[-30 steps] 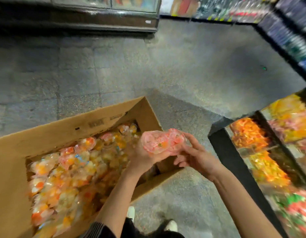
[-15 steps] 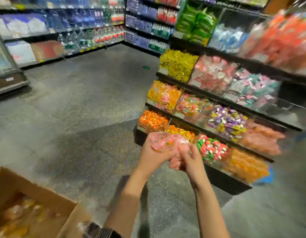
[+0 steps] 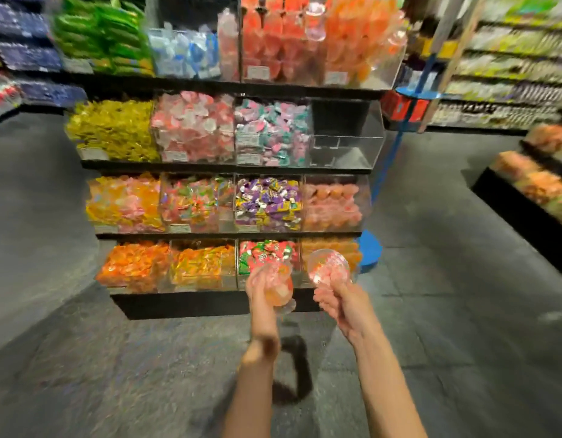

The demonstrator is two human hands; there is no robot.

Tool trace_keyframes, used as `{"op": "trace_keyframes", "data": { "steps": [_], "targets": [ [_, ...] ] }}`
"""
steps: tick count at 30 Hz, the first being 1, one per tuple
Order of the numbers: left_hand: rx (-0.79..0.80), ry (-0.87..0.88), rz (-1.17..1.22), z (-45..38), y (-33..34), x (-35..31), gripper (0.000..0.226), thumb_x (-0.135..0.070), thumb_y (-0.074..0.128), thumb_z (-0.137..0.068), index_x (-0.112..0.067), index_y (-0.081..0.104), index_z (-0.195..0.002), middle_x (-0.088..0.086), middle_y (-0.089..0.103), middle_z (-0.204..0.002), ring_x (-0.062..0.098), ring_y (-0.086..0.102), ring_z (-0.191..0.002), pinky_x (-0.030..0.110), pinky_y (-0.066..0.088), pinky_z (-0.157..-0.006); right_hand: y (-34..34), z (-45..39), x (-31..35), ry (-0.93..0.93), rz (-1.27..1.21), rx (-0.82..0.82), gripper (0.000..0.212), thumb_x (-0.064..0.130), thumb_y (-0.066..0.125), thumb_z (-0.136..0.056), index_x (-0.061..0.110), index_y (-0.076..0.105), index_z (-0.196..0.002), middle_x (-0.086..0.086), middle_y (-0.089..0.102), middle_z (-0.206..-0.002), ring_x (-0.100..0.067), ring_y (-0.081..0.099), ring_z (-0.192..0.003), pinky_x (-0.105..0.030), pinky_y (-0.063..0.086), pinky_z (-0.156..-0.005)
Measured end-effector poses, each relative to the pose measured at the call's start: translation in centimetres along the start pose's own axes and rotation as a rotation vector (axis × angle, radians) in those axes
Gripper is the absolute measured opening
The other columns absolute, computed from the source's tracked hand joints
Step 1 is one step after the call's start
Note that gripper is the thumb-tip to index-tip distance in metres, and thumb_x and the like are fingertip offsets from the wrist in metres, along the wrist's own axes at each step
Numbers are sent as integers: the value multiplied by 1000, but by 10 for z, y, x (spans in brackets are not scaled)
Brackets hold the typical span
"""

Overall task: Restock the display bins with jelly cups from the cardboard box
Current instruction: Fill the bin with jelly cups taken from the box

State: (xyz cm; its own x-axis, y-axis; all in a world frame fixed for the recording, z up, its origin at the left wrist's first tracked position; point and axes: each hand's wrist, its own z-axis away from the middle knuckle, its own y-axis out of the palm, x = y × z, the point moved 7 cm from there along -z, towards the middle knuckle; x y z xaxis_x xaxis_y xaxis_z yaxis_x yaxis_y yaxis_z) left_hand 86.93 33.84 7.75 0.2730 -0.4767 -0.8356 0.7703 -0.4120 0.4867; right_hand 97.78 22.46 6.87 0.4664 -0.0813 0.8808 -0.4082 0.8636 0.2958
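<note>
A shop worker faces a tiered black display stand (image 3: 181,303) of clear acrylic bins, a jelly cup raised in each hand; the cardboard box that supplies them is out of view, so the cups are in transit, not at rest.

The left hand (image 3: 262,289) is curled shut around a clear plastic cup of pale orange-pink jelly (image 3: 281,287), its wider end tipped down and toward the person; the right hand (image 3: 335,297) is likewise closed, fingers wrapped under a second clear cup of pink-and-white jelly (image 3: 328,267), held slightly higher and apart from the first; the two cups do not touch, which suggests they are split between the hands so each can be dropped separately.

Both cups hover in front of the lowest row, just before the bin of red-and-green wrapped sweets (image 3: 267,254) and the neighbouring bin of orange jelly (image 3: 331,248) at the right end; motion blur makes it hard to say which bin is intended.

One tier up, the pink-jelly bin (image 3: 335,203) at the right end looks only partly full; above that, a clear bin (image 3: 346,137) stands empty; either seems a likely destination, since their contents, where any show, resemble what is held.

Judged from this, the restocking is mid-cycle: cups carried, none yet released; the next move calls for a lift over a bin's open top and an easy let-go.
</note>
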Motion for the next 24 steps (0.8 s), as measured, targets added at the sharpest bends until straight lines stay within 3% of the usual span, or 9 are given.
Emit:
{"op": "trace_keyframes", "data": {
  "steps": [3,7,11,14,16,18,21,24],
  "targets": [
    [-26,-50,-60,-35,13,26,33,-31,34,-101,-13,50,-124,15,60,-124,37,59,-106,42,50,-77,-18,-31,-1,105,-189,-10,27,33,43,-100,10,53,-110,-4,73,-69,-10,70,-60,-21,54,-52],
    [49,-42,-74,-79,41,38,57,-47,37,-93,-8,46,-134,12,62,-125,35,54,-119,58,40,-102,-26,-74,-4,247,-405,-18,40,48,47,-93,16,55,-114,-10,72,-85,-14,71,-64,-24,54,-50],
    [12,-27,-37,-144,78,38,60,-45,44,-86,-5,53,-130,16,63,-122,33,60,-109,50,50,-89,-30,-140,11,284,-492,-117,42,49,58,-88,14,61,-112,-13,69,-89,-19,66,-73,-25,55,-52],
    [-76,-27,-39,-199,101,37,43,-39,55,-91,-8,62,-119,12,66,-109,21,63,-91,27,55,-62,-28,-193,42,231,-529,-152,27,34,51,-96,9,61,-100,-14,73,-81,-24,67,-83,-28,59,-63],
    [-128,-27,-63,-227,115,33,39,-41,68,-83,-16,66,-113,-1,68,-104,12,62,-93,23,50,-68,-30,-221,56,235,-463,-172,18,24,50,-97,10,61,-95,-12,74,-82,-23,68,-86,-30,55,-82],
    [-158,-36,-95,-255,126,31,44,-37,77,-75,-15,62,-110,-7,65,-99,4,59,-90,24,44,-73,-33,-250,66,241,-411,-190,12,14,53,-95,8,61,-101,-13,74,-87,-24,68,-88,-31,55,-82],
    [-206,-25,-154,-295,138,34,46,-29,75,-76,-12,58,-114,-2,63,-104,12,58,-95,20,42,-74,-37,-295,66,276,-405,-252,25,13,63,-87,8,58,-112,-15,70,-100,-27,64,-97,-36,55,-80],
    [-263,14,-202,-325,145,42,40,-20,75,-77,-13,57,-112,1,60,-107,11,59,-92,9,45,-61,-39,-342,65,321,-352,-288,46,23,71,-80,9,56,-121,-16,64,-116,-29,59,-112,-38,46,-96]
  ]
}}
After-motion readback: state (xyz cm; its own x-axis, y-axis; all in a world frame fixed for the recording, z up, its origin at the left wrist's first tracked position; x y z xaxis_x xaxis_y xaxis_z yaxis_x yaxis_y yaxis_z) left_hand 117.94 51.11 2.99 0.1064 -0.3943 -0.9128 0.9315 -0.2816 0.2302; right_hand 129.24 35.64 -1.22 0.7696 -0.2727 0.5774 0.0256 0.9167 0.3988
